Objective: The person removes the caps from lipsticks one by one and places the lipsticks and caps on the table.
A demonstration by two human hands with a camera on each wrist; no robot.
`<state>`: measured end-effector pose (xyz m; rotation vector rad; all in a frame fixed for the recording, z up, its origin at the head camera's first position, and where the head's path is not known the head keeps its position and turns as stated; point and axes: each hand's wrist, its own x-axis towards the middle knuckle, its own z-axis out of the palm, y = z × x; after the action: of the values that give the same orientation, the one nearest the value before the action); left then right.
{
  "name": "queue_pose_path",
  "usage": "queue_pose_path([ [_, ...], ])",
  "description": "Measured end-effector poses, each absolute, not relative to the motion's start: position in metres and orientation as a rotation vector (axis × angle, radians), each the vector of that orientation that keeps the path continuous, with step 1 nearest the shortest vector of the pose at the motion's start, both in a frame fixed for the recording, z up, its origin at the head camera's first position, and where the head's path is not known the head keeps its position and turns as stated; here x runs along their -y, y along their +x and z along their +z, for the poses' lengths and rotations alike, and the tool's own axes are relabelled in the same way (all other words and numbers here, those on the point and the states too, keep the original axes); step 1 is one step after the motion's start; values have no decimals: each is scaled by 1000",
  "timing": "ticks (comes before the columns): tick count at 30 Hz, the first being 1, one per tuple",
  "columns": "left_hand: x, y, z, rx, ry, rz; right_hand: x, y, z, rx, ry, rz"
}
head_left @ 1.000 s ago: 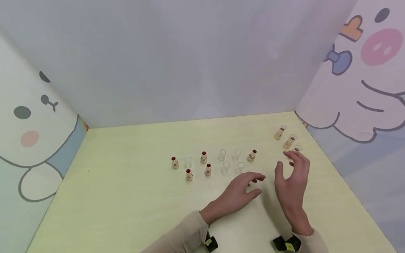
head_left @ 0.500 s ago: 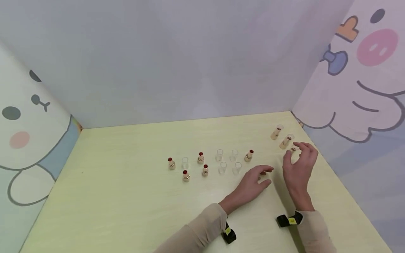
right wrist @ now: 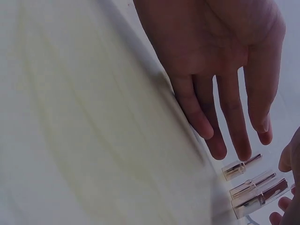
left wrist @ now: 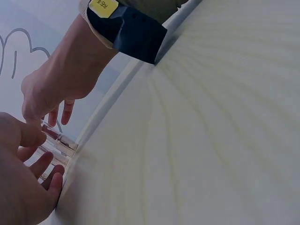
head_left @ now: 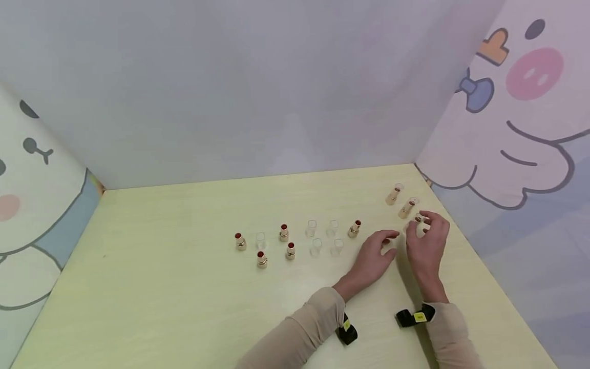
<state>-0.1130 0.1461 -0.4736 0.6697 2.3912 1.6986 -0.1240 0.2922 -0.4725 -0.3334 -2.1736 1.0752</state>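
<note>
In the head view my right hand (head_left: pixel 427 246) is at the right of the table, its thumb and forefinger on either side of a lipstick (head_left: pixel 418 218). That lipstick is mostly hidden, and contact is hard to tell. The right wrist view shows this hand's fingers hanging fairly straight beside several lipsticks. My left hand (head_left: pixel 372 259) hovers just to the left, fingers loosely bent, holding nothing visible. Behind the right hand stand two lipsticks with clear caps, a nearer one (head_left: pixel 407 209) and a farther one (head_left: pixel 393 196).
Several uncapped red lipsticks in gold tubes, one of them here (head_left: pixel 283 233), stand mid-table. Several clear caps (head_left: pixel 316 247) stand among them. A lone uncapped lipstick (head_left: pixel 354 229) is near the left hand. Cartoon-printed walls (head_left: pixel 502 128) bound the pale yellow table (head_left: pixel 184 287).
My right hand has come down over the nearest lipstick of the right-hand row. My left hand has moved right and forward, closer to it. The view has shifted slightly.
</note>
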Motion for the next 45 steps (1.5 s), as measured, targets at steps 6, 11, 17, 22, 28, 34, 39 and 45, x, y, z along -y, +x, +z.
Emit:
queue_pose_path([
  [6, -152, -117, -477, -2409, 660, 1711, -292, -124, -473, 2151, -336, 1122],
  [11, -161, -122, -477, -2421, 608, 1710, -294, -125, -473, 2144, -336, 1134],
  [17, -168, -127, -476, -2446, 577, 1716, -294, -123, -475, 2149, -350, 1135],
  [22, -172, -133, -477, -2467, 541, 1714, -292, -121, -471, 2152, -353, 1130],
  [28, -178, -136, -477, -2529, 570, 1665, -289, -117, -463, 2138, -343, 1155],
  [34, -179, -138, -475, -2565, 576, 1646, -285, -114, -458, 2152, -355, 1170],
  [39, -178, -139, -473, -2520, 537, 1676, -285, -113, -455, 2159, -399, 1184],
  [45, -177, -135, -469, -2441, 496, 1706, -286, -110, -453, 2151, -439, 1220],
])
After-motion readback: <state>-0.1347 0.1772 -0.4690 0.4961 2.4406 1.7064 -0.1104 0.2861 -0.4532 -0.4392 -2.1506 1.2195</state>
